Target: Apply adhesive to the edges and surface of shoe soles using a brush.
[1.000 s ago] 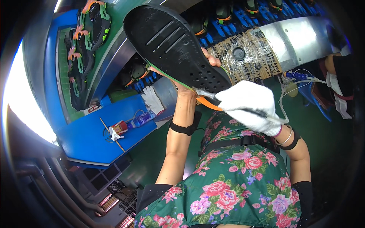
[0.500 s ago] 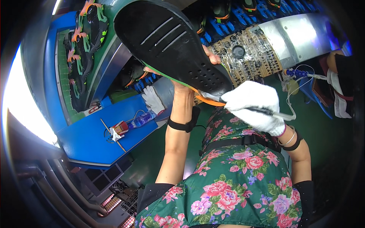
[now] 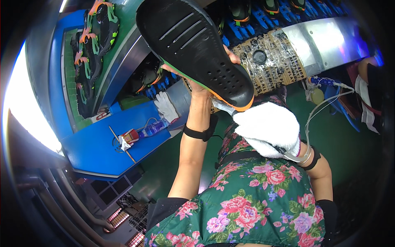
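A black shoe sole (image 3: 197, 45) with grooves, small holes and an orange-and-green rim fills the upper middle. My bare left hand (image 3: 199, 89) holds it from underneath. Fingers show along both of its sides, while the palm is hidden behind it. My right hand (image 3: 269, 126), in a white knitted glove, is closed around a brush (image 3: 223, 107) joined to a thin clear hose. The pale brush tip lies by the orange rim at the sole's near end; whether it touches cannot be made out.
A blue table (image 3: 98, 152) at the left carries a white glove (image 3: 166, 108), a bottle (image 3: 154, 128) and a red container (image 3: 130, 136) with a stick. Black shoe uppers (image 3: 94, 53) lie on a green-lined shelf. A taped cardboard-covered metal edge (image 3: 271, 61) runs beyond, before shoes on blue holders (image 3: 242, 31).
The sole has moved right, its near end rising clear of the glove. My right hand has turned and dropped slightly, and the brush has left the sole's inner face for the outer rim.
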`<state>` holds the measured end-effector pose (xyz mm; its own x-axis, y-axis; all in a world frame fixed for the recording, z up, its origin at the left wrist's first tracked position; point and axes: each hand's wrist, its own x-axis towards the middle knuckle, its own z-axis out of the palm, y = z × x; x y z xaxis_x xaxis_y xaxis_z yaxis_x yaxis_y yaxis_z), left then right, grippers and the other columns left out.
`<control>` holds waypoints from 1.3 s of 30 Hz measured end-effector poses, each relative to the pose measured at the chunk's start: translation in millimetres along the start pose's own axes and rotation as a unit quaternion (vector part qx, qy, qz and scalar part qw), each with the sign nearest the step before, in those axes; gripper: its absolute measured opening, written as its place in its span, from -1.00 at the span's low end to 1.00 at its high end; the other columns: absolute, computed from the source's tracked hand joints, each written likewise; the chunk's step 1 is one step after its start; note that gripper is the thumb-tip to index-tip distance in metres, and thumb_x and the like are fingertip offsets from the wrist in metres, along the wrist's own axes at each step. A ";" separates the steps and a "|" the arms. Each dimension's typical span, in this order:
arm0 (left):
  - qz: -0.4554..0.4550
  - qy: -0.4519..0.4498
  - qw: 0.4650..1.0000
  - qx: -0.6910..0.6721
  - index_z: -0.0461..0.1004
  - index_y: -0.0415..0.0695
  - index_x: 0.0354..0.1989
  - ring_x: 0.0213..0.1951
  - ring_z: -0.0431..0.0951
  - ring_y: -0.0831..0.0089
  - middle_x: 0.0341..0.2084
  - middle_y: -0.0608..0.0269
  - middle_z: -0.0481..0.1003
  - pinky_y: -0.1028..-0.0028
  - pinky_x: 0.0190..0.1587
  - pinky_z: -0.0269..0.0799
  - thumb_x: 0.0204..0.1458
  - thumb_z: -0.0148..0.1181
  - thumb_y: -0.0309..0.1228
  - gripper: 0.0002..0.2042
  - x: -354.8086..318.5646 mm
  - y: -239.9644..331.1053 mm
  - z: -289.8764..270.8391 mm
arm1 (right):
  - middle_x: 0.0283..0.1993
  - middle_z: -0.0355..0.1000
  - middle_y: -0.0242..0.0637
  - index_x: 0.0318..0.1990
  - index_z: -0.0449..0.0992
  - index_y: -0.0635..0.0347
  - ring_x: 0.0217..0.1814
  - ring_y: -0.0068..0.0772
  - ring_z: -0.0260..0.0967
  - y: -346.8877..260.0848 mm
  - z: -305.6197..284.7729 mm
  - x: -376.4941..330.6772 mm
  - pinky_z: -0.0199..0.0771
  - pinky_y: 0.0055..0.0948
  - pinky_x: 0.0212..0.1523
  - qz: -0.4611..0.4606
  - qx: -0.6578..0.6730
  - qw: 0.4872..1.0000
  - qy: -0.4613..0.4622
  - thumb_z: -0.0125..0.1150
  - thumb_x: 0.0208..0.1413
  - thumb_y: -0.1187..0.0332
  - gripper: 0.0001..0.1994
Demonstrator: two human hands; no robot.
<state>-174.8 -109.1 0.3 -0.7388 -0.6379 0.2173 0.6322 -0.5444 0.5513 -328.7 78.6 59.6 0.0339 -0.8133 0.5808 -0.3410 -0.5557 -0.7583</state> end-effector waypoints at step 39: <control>-0.144 -0.009 0.990 0.007 0.27 -0.20 0.42 -0.15 0.71 -0.09 -0.02 -0.24 0.57 -0.03 -0.12 0.72 -0.28 -0.39 0.80 0.34 12.5 -14.8 -4.2 | -0.08 0.70 -0.21 -0.06 0.74 0.13 -0.18 -0.24 0.66 19.8 -26.1 -16.8 0.65 -0.34 -0.17 0.014 0.061 0.996 -0.066 0.45 0.00 0.54 -0.70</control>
<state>-192.4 -111.3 -8.6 -0.8917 -0.4481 0.0639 0.3923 -0.6946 0.6031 -360.5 85.7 42.5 0.1515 -0.8394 0.5221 -0.2274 -0.5436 -0.8080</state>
